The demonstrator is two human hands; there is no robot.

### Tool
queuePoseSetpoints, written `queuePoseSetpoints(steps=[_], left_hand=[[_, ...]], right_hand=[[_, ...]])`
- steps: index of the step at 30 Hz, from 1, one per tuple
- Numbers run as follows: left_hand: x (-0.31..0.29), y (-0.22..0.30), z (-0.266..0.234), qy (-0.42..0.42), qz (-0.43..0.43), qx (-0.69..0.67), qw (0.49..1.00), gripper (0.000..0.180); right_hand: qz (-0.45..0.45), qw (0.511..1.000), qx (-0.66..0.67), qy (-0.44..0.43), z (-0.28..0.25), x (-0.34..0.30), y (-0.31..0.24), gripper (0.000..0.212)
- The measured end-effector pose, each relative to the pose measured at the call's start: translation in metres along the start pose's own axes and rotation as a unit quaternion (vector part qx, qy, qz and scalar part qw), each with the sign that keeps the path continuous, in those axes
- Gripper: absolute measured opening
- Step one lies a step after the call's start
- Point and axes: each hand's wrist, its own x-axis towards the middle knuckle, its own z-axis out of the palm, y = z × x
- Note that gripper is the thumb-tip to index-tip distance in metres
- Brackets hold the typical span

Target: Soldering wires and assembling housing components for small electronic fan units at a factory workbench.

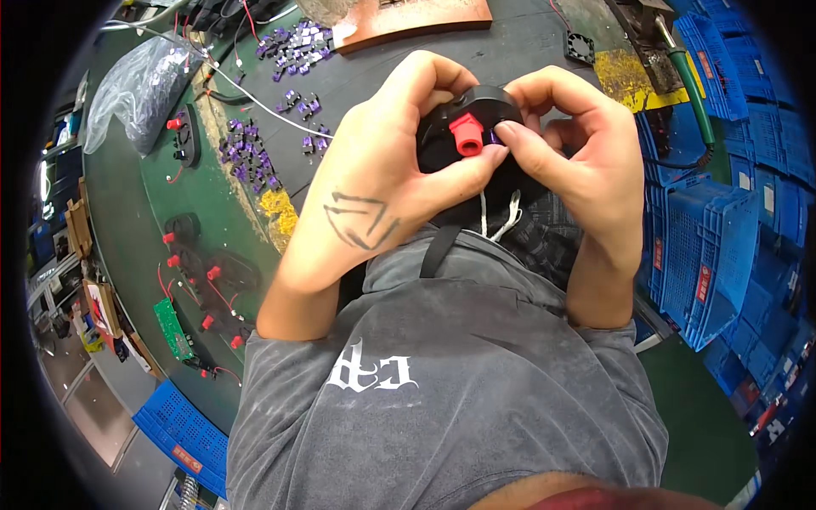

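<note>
Above my lap I hold a round black plastic housing [486,102] with a red hollow fitting [467,136] sticking out of it toward me. My left hand [387,140] is closed round its left side, thumb lying under the red fitting. From the right, my right hand [578,140] grips the housing with bent fingers. Its thumb tip presses beside the fitting, where a sliver of purple shows at the edge. The fingertips behind the housing are hidden. Piles of small purple-and-black parts [295,49] lie on the bench beyond my left hand.
Left of me on the green bench are a similar housing [183,136], several more with red fittings, a green circuit board [173,329] and a clear plastic bag [144,81]. A wooden board [412,24], small fan [580,48] and green-handled soldering iron [690,85] sit ahead. Blue crates [701,255] stand right.
</note>
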Motion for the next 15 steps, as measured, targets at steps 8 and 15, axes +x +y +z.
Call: queuePoseSetpoints(steps=[8, 15], left_hand=[[-0.0031, -0.0021, -0.0073, -0.041, -0.005, 0.008, 0.999, 0.043], [-0.0062, 0.0037, -0.0050, -0.036, -0.009, 0.042, 0.998, 0.040]], right_hand=[[0.036, 0.998, -0.013, -0.042, -0.0003, 0.0005, 0.0027, 0.017], [0.046, 0.998, 0.027, -0.036, 0.0052, -0.0013, 0.0002, 0.010]])
